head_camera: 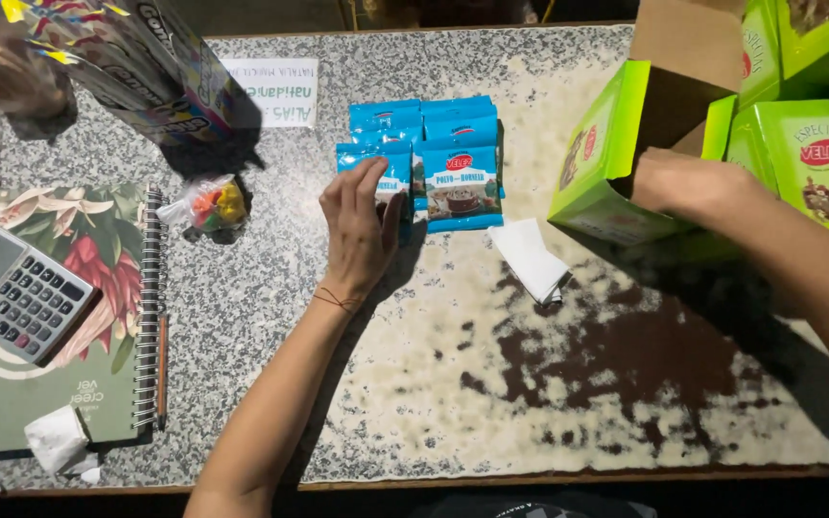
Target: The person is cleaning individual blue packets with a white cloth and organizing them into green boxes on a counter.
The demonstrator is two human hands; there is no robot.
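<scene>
Packets (461, 182), blue and lying in overlapping rows at upper centre of the frame, sit just past the left hand (357, 230), whose spread fingers (368, 187) press flat on the leftmost one; their long axes run toward the top edge. At right, the right hand (683, 182) reaches into an open green box (599, 158) (fingers hidden, grip and contents impossible to tell), well apart from the packets.

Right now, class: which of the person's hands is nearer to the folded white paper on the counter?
Left. The left hand rests on the blue packets, just beside the folded white paper; the right hand reaches into the green box, slightly farther.
</scene>
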